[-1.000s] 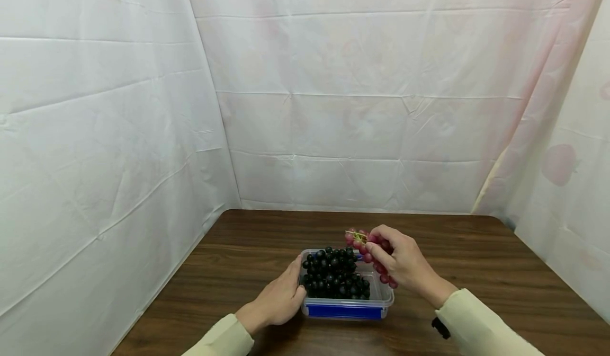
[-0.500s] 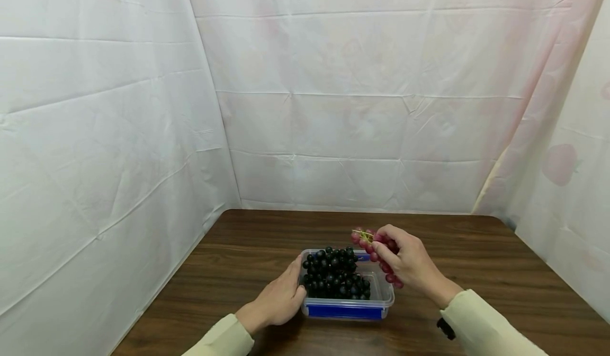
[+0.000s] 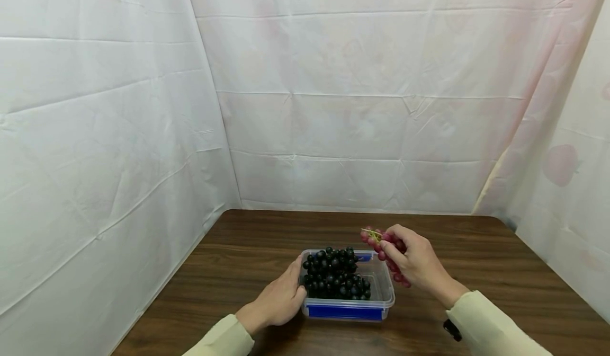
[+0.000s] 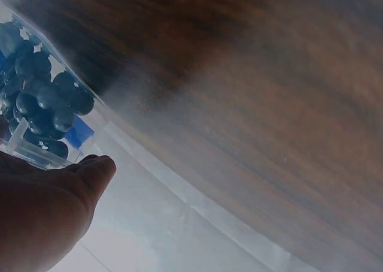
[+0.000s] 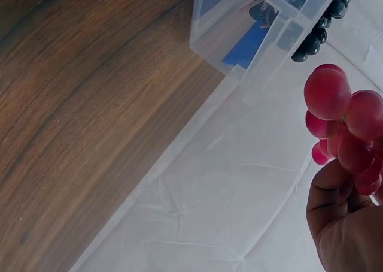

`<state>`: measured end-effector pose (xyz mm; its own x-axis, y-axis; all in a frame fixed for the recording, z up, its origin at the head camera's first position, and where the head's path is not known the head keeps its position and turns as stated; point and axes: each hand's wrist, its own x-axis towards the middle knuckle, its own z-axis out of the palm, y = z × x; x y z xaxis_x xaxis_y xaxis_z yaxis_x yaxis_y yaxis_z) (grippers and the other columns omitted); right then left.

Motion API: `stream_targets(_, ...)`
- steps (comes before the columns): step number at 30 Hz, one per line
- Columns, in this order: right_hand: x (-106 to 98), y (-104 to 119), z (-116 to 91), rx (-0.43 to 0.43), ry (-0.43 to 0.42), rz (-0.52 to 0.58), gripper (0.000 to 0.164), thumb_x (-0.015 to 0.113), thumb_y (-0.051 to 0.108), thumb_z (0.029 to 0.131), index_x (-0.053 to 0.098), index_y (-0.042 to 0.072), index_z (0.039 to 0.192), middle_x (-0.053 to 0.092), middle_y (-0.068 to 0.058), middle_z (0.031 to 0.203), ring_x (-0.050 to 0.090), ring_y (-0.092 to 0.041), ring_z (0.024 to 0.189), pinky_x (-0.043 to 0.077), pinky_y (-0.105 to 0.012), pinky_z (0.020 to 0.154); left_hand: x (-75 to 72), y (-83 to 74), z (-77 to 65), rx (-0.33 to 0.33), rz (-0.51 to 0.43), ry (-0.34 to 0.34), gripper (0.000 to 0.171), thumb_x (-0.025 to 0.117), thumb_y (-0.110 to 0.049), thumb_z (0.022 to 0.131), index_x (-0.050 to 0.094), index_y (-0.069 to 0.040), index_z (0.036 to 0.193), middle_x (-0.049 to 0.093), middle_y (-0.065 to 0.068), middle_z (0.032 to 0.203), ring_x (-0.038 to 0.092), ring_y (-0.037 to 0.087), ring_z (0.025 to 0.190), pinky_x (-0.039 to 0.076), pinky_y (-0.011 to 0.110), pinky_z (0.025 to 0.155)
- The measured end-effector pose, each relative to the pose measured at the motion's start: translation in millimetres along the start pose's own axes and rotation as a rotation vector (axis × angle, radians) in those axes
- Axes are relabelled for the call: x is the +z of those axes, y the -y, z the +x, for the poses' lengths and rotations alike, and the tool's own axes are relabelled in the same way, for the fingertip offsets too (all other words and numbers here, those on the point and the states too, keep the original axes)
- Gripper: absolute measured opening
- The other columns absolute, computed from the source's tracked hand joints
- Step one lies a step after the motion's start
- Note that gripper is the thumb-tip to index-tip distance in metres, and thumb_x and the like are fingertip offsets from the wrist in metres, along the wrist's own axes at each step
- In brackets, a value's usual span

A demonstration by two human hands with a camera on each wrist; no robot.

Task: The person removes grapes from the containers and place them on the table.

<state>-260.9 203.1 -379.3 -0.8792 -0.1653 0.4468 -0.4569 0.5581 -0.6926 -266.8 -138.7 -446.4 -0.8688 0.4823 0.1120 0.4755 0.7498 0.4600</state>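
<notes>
A clear plastic box (image 3: 347, 304) with blue clips stands on the table, and dark grapes (image 3: 333, 276) are heaped in its left part. My left hand (image 3: 278, 297) lies against the box's left side with fingers straight; the left wrist view shows the same hand (image 4: 54, 206) at the rim. A bunch of red grapes (image 3: 381, 247) hangs from my right hand (image 3: 416, 260), thumb and fingers pinching it near the green stem. It is raised by the box's right rim. In the right wrist view, the red grapes (image 5: 344, 125) are apart from the box wall.
The dark wooden table (image 3: 229, 271) extends around the box on all sides. White cloth (image 3: 352, 133) hangs behind it, with more cloth (image 3: 109, 186) along the left and right sides. A small black object (image 3: 451, 329) shows under the right sleeve.
My right hand has moved to the right with the red grapes, from over the box to its right rim. The left hand, the box and the dark grapes have stayed put.
</notes>
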Motion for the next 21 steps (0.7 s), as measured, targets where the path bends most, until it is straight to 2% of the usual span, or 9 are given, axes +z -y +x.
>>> stream_targets(4,-1.8,-2.7,-1.0,0.029,0.010,0.024,0.007,0.064,0.025,0.103,0.062,0.019,0.102,0.068,-0.010,0.078,0.058,-0.020,0.047,0.048,-0.033,0.037,0.2,0.0,0.0,0.004,0.004,-0.004,0.069,0.037,-0.022,0.105,0.008,-0.004,0.165,0.017,0.014,0.170,0.028,0.027,0.152,0.032,0.052,0.118)
stream_targets(12,-3.5,-8.3,-4.4,0.019,-0.016,-0.063,0.008,0.064,0.024,0.103,0.060,0.019,0.097,0.059,0.000,0.067,0.056,-0.015,0.046,0.049,-0.032,0.039,0.3,0.2,-0.1,0.001,0.011,-0.003,0.069,0.037,-0.022,0.105,0.007,-0.004,0.165,0.017,0.014,0.170,0.027,0.027,0.152,0.032,0.052,0.119)
stream_targets(21,-4.9,-16.4,-7.0,0.113,0.018,-0.024,0.013,0.062,0.026,0.104,0.060,0.016,0.095,0.060,-0.005,0.067,0.057,-0.022,0.043,0.048,-0.037,0.034,-0.8,-0.7,-0.7,0.002,0.003,-0.004,0.069,0.037,-0.022,0.105,0.008,-0.004,0.165,0.018,0.014,0.169,0.027,0.028,0.152,0.032,0.052,0.119)
